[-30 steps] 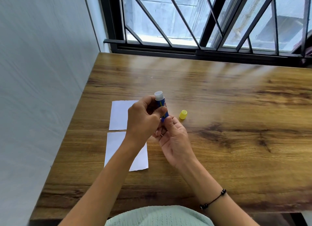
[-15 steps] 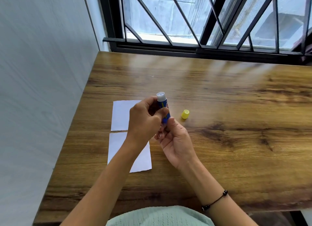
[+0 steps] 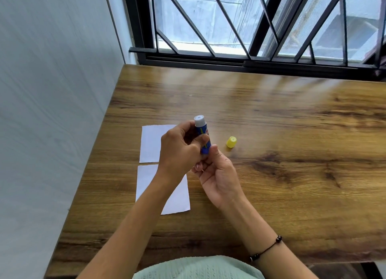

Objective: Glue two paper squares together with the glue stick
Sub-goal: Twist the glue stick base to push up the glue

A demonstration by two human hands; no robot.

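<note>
Two white paper squares [image 3: 150, 143] laid flat, one behind other, at table [image 3: 292, 195] left. Blue glue stick [image 3: 202, 135], white tip up, uncapped, gripped by left hand [image 3: 179, 151]; base pinched by right hand [image 3: 219, 174]. Label writing unreadable. Yellow cap [image 3: 231, 142] set just right.

A wooden table [image 3: 271, 116] carries everything. Two white paper squares [image 3: 149, 145] lie near its left edge, one behind the other. A yellow cap [image 3: 231, 142] sits to their right.

I see broad bare bench [image 3: 292, 132] to my right, only the yellow cap [image 3: 231, 142] standing there, while the wall [image 3: 52, 111] hems the left and the window grille [image 3: 250, 28] blocks the far edge.
</note>
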